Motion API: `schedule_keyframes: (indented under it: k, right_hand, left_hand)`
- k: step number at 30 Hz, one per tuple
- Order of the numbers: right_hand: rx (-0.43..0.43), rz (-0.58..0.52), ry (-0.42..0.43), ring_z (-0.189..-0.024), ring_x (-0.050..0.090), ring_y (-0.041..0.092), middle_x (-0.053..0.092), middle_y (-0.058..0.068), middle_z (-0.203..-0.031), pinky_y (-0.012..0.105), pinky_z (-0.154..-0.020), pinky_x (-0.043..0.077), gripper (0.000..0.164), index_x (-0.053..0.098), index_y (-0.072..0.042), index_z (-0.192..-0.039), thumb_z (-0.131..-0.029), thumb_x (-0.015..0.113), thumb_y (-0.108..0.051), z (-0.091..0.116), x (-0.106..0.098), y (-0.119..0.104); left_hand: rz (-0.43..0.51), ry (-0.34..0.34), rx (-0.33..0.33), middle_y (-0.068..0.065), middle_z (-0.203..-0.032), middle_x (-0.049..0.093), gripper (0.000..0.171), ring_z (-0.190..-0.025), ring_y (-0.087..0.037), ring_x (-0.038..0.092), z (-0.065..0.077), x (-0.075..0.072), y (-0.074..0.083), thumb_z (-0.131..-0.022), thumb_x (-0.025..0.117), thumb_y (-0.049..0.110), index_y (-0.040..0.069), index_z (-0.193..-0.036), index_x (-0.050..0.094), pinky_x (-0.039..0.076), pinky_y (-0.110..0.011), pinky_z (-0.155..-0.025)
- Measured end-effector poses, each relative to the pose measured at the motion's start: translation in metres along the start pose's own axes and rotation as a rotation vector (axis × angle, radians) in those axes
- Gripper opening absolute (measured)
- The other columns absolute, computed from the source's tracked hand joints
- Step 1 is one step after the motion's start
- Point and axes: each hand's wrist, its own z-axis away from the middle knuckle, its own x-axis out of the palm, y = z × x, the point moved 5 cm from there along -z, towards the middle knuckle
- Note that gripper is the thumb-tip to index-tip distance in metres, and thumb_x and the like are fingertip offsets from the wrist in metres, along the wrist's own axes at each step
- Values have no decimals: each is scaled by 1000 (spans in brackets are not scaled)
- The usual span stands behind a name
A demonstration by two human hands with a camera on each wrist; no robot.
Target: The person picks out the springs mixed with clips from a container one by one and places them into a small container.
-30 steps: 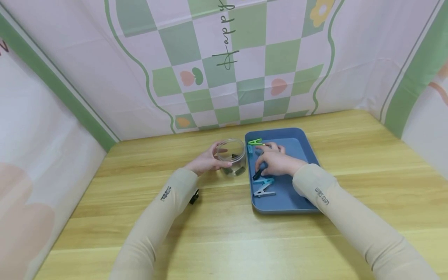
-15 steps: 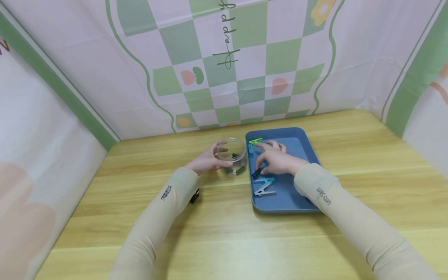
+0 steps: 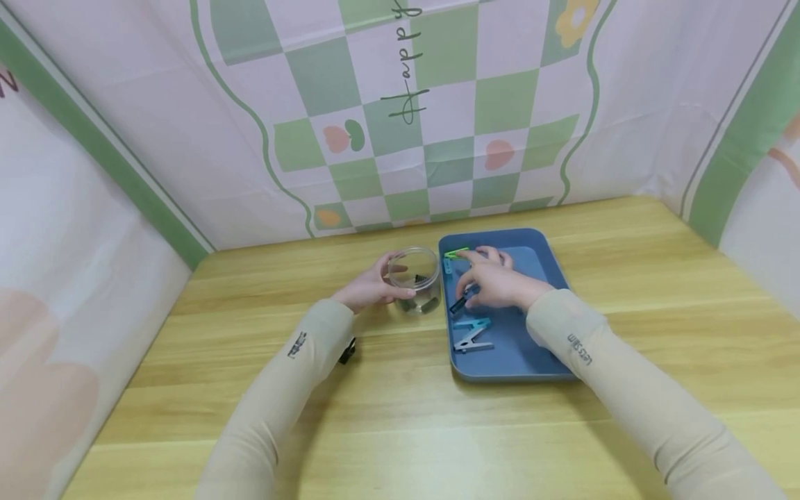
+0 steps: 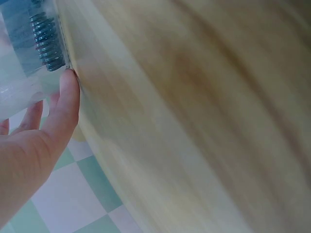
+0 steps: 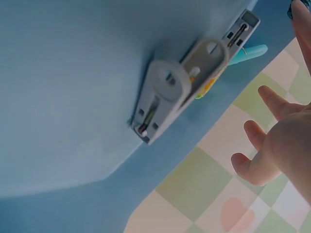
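My left hand (image 3: 369, 283) holds the side of a clear round jar (image 3: 431, 295), with the thumb in front and the other fingers behind. Inside the jar lie a few dark pieces; one shows as a dark ridged piece (image 4: 47, 42) through the wall in the left wrist view. Over the blue tray (image 3: 531, 354), my right hand (image 3: 496, 283) pinches a small black clip (image 3: 458, 305) between thumb and index finger, its other fingers spread. The clip is mostly cut off in the right wrist view. Near that hand lie a green clothespin (image 3: 456, 253) and a turquoise clothespin (image 3: 447, 265).
Closer to me in the tray are a light blue clothespin (image 3: 480, 323) and a grey clothespin (image 3: 473, 345). A black clip (image 3: 348, 351) lies on the wooden table (image 3: 400, 423) beside my left sleeve, partly hidden. A patterned cloth (image 3: 446, 163) hangs behind the table.
My right hand has shifted very slightly, with the black clip rising a little in the head view. The left hand and jar stay in place.
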Motion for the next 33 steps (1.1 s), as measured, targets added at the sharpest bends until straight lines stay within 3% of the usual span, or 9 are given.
schedule_keyframes:
  k: [17,33]
  right_hand:
    - [-5,22,15,-137,5,50,22,20,-153,69,-103,2,12,74,-21,-85,-78,76,-12,1,-13,-2]
    - [-6,25,43,-137,4,50,21,18,-154,68,-104,0,11,74,-21,-83,-78,76,-12,0,-28,-4]
  left_hand:
    - [4,-12,12,-11,-150,31,82,-80,-10,53,0,1,1,-85,67,3,18,-149,18,40,-21,-65]
    - [3,-12,14,-12,-150,31,81,-69,-7,48,0,1,1,-85,67,3,19,-149,18,40,-19,-61]
